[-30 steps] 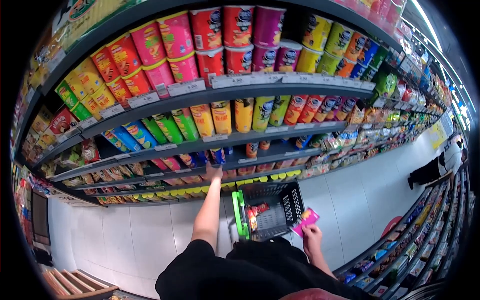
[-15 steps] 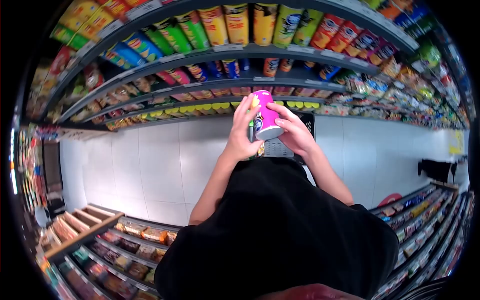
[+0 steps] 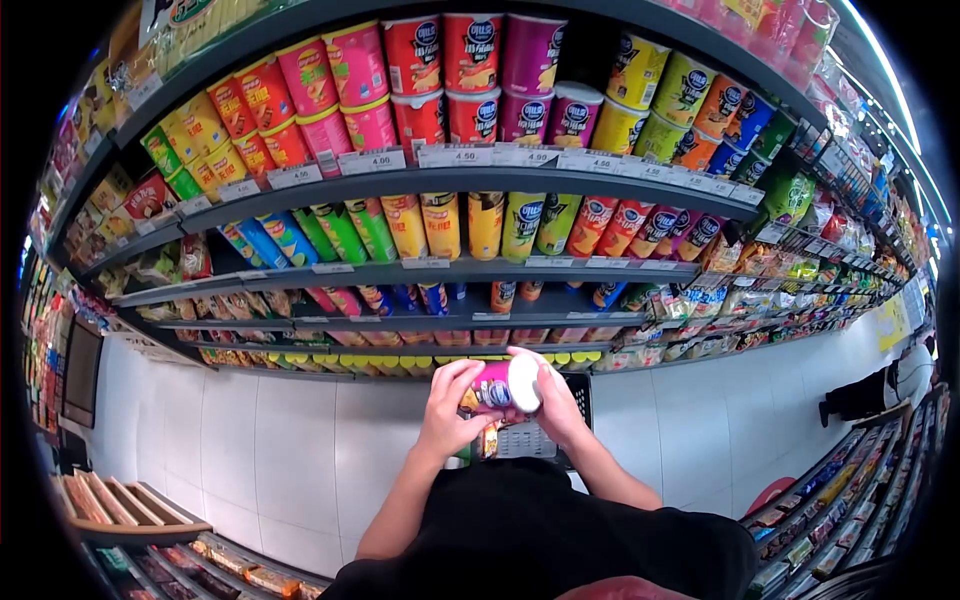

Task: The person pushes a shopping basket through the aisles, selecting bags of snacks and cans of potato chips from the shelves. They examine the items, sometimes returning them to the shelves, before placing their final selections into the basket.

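Note:
A magenta-purple canister (image 3: 490, 388) with a white lid is held between both hands in front of the chest, tilted sideways. My left hand (image 3: 448, 412) wraps round its left side. My right hand (image 3: 556, 402) grips the white lid end on the right, with its fingers on top. Beneath the hands, a grey and black basket (image 3: 530, 440) shows in part, with a small colourful package (image 3: 490, 440) in it. Most of the basket is hidden by the hands and the black shirt.
Shelves (image 3: 420, 272) ahead carry rows of colourful canisters above price tags. Low racks (image 3: 830, 500) with packaged goods stand at the lower right, others at the lower left. Pale floor tiles (image 3: 300, 430) lie between. A person in dark trousers (image 3: 862, 397) is at the far right.
The view has tilted up, showing the upper shelf. The canister has turned in my hands, its white end now pointing right, and my right hand has shifted onto that end.

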### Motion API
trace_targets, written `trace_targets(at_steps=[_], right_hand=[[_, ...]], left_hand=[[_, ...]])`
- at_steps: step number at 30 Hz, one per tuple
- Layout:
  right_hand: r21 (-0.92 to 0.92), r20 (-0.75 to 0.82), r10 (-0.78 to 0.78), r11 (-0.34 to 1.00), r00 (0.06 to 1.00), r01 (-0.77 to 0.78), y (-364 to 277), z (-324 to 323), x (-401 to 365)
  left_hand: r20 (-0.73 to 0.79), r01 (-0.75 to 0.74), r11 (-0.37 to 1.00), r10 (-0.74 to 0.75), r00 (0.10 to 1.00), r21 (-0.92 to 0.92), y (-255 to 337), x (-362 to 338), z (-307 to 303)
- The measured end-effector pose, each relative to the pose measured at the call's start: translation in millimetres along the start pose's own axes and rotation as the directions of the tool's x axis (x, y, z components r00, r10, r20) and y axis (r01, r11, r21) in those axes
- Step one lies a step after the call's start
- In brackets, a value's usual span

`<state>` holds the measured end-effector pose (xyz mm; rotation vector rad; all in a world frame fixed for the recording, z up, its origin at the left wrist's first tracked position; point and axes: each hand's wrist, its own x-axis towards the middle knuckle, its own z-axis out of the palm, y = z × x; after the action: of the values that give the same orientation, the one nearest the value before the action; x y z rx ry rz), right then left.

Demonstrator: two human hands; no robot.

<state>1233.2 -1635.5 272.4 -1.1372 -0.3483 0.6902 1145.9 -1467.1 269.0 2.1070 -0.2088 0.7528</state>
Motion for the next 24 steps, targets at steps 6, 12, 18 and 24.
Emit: trace_targets(at_steps=[6, 12, 18, 24], right_hand=[[-0.074, -0.343, -0.453, 0.886, 0.823, 0.457, -10, 48, -7], [-0.220, -0.349, -0.419, 0.906, 0.839, 0.361, -53, 20, 13], [-0.454, -0.196, -0.836, 0.541, 0.513, 0.708, -162, -2, 67], [-0.755, -0.043, -0.985, 0.141, 0.166, 0.640, -257, -3, 148]], left_hand=[[-0.311, 0.066, 0.971, 0.009, 0.950, 0.230, 34, 17, 49], [-0.125, -0.008, 0.998, 0.000, 0.992, -0.068, 42, 24, 53], [-0.218, 0.319, 0.914, -0.268, 0.938, 0.249, -32, -22, 57], [-0.053, 0.657, 0.573, -0.733, 0.678, 0.490, -131, -137, 96]])
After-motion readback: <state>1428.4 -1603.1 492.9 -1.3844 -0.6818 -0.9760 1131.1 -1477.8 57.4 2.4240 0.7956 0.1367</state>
